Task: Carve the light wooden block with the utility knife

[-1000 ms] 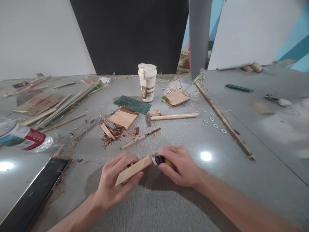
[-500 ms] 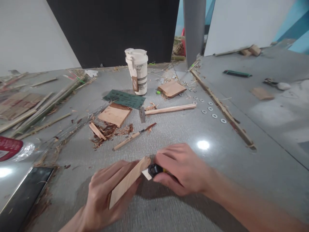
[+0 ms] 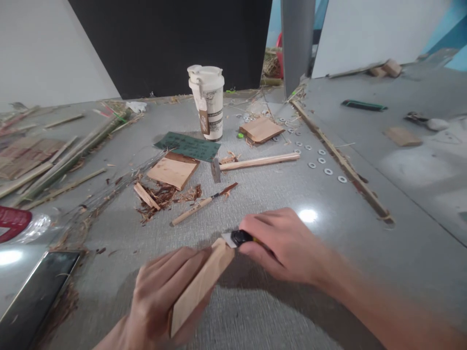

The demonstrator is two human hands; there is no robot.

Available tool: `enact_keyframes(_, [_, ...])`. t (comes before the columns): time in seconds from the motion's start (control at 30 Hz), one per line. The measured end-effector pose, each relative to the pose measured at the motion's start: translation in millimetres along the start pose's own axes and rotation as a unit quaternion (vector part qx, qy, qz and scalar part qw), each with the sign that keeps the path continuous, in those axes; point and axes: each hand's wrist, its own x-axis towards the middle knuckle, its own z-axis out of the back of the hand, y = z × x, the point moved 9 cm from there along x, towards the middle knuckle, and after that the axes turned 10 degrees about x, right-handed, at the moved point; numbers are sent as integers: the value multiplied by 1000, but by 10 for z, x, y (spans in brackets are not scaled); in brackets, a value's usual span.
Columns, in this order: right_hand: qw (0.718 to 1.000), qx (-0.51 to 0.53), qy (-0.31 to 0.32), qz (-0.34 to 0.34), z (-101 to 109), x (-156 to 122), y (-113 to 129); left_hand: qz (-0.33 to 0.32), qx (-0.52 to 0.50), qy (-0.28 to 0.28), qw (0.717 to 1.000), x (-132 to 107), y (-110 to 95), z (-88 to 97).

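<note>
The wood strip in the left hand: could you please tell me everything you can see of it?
The wood strip is a flat, pale tan slat with a straight long edge, looking like bare, unfinished wood. It tilts, near end low, far end up and to the right, above the grey table. The left hand grips its lower half. At its far end a knife, held in the right hand, has its blade against the corner.

The left hand [image 3: 160, 296] grips a wood strip [image 3: 200, 287], tilted upward. The right hand [image 3: 284, 245] holds a utility knife [image 3: 237, 238], blade touching the strip's upper end. A paper cup [image 3: 207, 102] stands beyond on the table [image 3: 277, 311].
</note>
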Motion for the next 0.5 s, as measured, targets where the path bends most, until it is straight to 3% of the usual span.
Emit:
enact_keyframes(0.17, [999,27,-17,-22,30,-16,-109,45,-24,2,999,5,51,-19])
enact_keyframes(0.3, [999,31,-30,-17,42,-9,-46,79,-19,-18,997,9,125,13])
enact_keyframes(0.5, [1000,16,-4,3,-21,5,75,71,-18,4,997,-24,115,-27])
